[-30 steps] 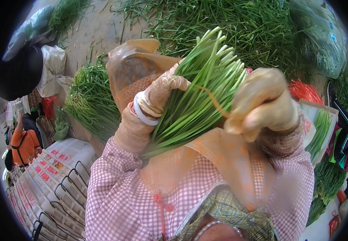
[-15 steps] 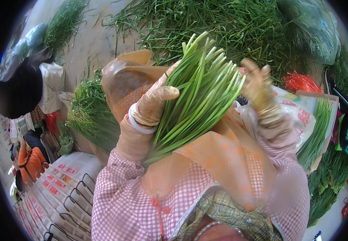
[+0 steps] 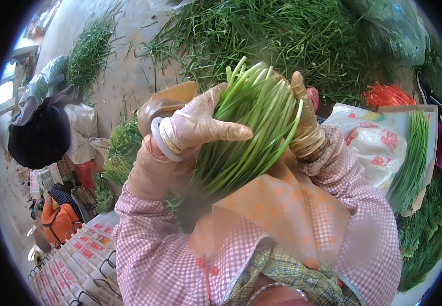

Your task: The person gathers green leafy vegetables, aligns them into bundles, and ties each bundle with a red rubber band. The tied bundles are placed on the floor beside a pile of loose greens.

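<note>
A thick bunch of chives (image 3: 246, 148) lies slanting across my lap, pale cut ends up and away from me, green leaves down toward my left forearm. Wrapped round its left side is my gloved left hand (image 3: 193, 122), the thumb lying across the stems and the fingers behind them. My gloved right hand (image 3: 306, 127) cups the bunch's right side near the pale ends, one digit pointing up; its other fingers are partly hidden behind the stems. One stem stands out from the bunch beside the right palm.
Loose chives (image 3: 272, 35) cover the floor ahead. At right are red ties (image 3: 388, 95), a white plastic bag (image 3: 371, 145) and chives on cardboard (image 3: 409, 158). Left stand another chive bundle (image 3: 121, 150), a black bag (image 3: 40, 135) and white cartons (image 3: 80, 260). A person in orange (image 3: 60, 224) is farther left.
My right hand has come in from the right and now rests against the pale ends of the bunch. The bunch has shifted slightly down; my left hand still holds it.
</note>
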Action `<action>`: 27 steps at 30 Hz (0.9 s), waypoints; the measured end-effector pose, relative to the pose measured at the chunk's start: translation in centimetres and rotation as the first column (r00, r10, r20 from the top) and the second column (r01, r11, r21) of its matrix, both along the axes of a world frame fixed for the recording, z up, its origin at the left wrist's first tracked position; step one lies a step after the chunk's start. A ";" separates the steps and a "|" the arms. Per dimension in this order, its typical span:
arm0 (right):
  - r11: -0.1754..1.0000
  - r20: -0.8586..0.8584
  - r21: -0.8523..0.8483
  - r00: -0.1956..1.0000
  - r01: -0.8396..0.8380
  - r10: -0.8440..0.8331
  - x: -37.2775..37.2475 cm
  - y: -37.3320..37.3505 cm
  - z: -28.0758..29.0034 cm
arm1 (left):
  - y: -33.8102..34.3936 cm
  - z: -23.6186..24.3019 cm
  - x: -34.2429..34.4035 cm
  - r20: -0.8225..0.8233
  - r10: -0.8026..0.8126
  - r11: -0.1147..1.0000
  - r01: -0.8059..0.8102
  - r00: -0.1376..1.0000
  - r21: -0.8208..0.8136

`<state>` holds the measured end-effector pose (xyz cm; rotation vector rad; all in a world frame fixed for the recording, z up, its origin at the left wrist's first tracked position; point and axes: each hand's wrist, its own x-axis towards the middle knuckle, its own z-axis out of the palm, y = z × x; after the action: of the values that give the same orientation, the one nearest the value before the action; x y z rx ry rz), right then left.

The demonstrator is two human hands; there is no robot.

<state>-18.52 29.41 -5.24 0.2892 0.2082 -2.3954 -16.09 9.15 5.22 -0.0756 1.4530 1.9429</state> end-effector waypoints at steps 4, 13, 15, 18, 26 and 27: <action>1.000 -0.046 0.028 0.999 0.011 -0.010 -0.2 1.1 0.7 | 1.7 -0.7 0.2 0.181 0.063 0.981 -0.093 0.982 0.168; 0.807 -0.236 0.591 0.958 0.008 0.163 -4.1 4.3 2.4 | 3.4 -3.6 1.5 0.290 -0.037 0.890 -0.101 0.956 0.445; 0.704 -0.381 0.701 0.893 0.110 0.239 -5.4 4.9 2.0 | 3.4 -3.6 1.4 0.291 -0.036 0.884 -0.105 0.956 0.455; 0.641 -0.356 0.758 0.746 -0.122 0.562 -5.7 6.1 0.8 | 3.3 -3.4 1.5 0.290 0.017 0.882 -0.151 0.957 0.447; 0.788 -0.412 0.531 0.718 -0.312 0.561 -2.5 6.2 -4.9 | 3.2 -2.9 1.9 0.340 0.086 0.872 -0.236 0.937 0.429; 0.760 -0.414 0.566 0.687 -0.320 0.597 -2.6 6.5 -5.0 | 3.2 -2.9 1.9 0.343 0.088 0.869 -0.240 0.935 0.433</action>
<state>-21.15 35.96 -10.28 -0.2841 1.0155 -1.8047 -14.16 12.40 2.36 -0.2831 0.7617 2.2535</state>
